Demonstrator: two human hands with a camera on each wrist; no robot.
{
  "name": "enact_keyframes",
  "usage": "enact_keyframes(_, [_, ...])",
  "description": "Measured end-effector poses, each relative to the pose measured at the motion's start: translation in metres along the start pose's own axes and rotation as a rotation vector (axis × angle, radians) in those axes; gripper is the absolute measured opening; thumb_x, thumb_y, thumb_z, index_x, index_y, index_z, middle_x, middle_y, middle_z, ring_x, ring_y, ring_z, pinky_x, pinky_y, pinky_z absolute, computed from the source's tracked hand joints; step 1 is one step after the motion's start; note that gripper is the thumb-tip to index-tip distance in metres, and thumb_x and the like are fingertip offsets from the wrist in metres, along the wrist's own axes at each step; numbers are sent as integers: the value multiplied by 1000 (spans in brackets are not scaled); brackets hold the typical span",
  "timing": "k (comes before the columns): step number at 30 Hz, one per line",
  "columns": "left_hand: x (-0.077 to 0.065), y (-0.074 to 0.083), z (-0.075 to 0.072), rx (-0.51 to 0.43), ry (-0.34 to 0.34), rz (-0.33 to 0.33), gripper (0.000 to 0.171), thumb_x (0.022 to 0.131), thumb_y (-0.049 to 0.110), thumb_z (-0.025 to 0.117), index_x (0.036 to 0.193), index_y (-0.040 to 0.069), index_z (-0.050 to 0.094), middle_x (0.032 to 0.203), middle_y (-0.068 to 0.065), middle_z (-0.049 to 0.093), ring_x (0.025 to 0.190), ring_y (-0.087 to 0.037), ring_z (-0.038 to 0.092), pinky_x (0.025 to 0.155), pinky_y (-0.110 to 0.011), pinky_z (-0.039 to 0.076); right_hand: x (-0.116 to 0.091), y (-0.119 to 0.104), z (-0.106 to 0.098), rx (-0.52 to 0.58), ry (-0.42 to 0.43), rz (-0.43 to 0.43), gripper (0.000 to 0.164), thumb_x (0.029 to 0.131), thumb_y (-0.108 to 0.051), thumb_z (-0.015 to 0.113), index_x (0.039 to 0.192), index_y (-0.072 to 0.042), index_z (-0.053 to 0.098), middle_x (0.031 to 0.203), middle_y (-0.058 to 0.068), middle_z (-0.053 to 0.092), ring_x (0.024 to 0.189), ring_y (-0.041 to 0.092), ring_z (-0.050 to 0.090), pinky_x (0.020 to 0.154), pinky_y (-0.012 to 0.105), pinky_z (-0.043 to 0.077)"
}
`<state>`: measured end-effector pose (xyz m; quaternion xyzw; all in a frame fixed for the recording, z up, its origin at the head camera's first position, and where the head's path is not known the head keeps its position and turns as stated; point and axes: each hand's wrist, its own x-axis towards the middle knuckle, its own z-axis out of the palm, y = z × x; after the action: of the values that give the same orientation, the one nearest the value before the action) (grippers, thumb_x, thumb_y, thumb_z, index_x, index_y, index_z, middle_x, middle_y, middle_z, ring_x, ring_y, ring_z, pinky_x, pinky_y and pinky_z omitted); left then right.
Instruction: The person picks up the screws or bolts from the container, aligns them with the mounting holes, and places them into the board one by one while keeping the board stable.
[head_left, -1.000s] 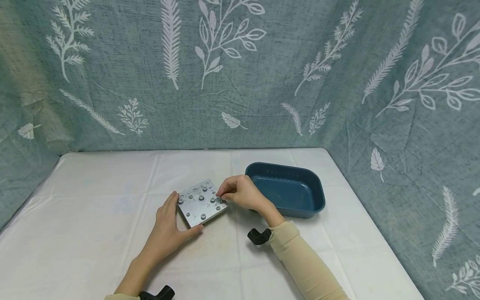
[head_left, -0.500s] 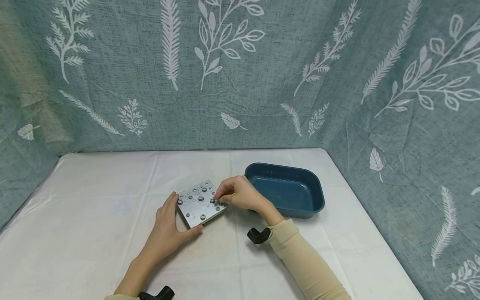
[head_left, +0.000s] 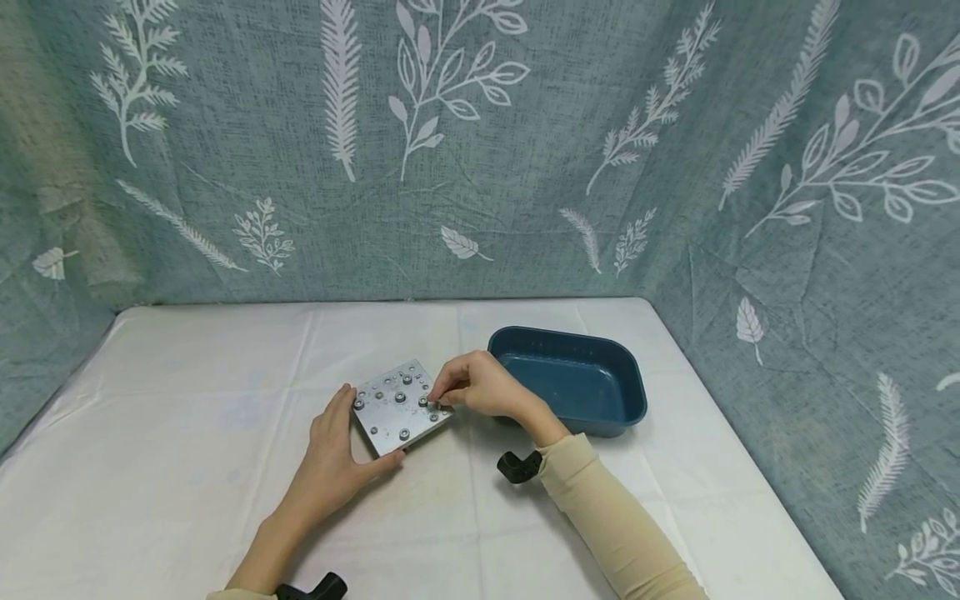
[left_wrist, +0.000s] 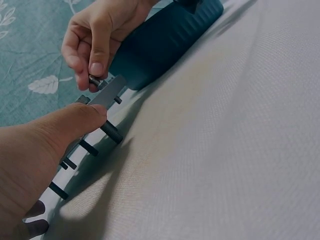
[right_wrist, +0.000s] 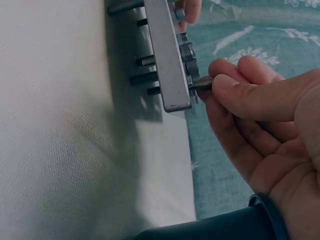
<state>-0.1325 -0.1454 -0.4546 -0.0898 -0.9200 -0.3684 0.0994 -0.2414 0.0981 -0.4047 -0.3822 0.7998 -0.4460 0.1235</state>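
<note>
In the head view a square metal plate (head_left: pixel 385 414) is held above the white cloth, with several bolts standing in its holes. My left hand (head_left: pixel 330 458) grips it, thumb on the near edge and fingers at the left side. From the underside, threaded bolt shanks (left_wrist: pixel 111 132) stick out towards the cloth; whether their ends touch it I cannot tell. At the plate's right corner my right hand (head_left: pixel 491 387) pinches a small bolt (right_wrist: pixel 202 84) between thumb and fingertips. One end of this bolt meets the plate's top face, beside other bolt heads (right_wrist: pixel 187 51).
Just right of the plate stands a dark blue plastic tub (head_left: pixel 570 383), partly behind the right forearm. A patterned green curtain (head_left: pixel 420 225) hangs behind and beside the table (head_left: pixel 187 417). Black camera mounts (head_left: pixel 519 467) sit at both wrists.
The right fingertips have shifted slightly down and left over the plate's right corner, still pinching the bolt. The left hand and the plate have hardly moved.
</note>
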Motion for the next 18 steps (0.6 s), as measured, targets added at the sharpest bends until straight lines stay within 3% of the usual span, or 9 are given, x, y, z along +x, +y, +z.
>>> enact_keyframes(10, [-1,1,-1,4,3,0,114,74,46,85,149,-10,20,155,-29,18,134,-49,23,106,-63,28,3,0,1,-53,-25,-27,17,86,8,71,86,-8,76,85,-3,73,75,9,67,67,25,55])
enact_keyframes(13, [-1,1,0,4,0,-3,114,73,45,86,149,-10,20,155,-29,18,134,-49,24,106,-63,28,2,-1,2,-87,-25,-21,16,84,6,74,88,-9,77,88,-6,72,81,8,67,74,24,55])
enact_keyframes(16, [-1,0,0,4,-9,-9,115,73,46,85,149,-10,20,155,-29,17,134,-49,23,105,-63,28,-2,-2,-3,-109,14,-13,15,85,-2,77,98,-10,77,98,-6,72,93,11,66,84,25,53])
enact_keyframes(18, [-1,0,1,5,-10,-8,115,73,46,85,150,-9,20,156,-29,17,135,-49,23,106,-63,28,-8,-3,-12,-121,87,11,15,88,-8,75,103,-10,76,101,-5,71,95,14,66,84,27,53])
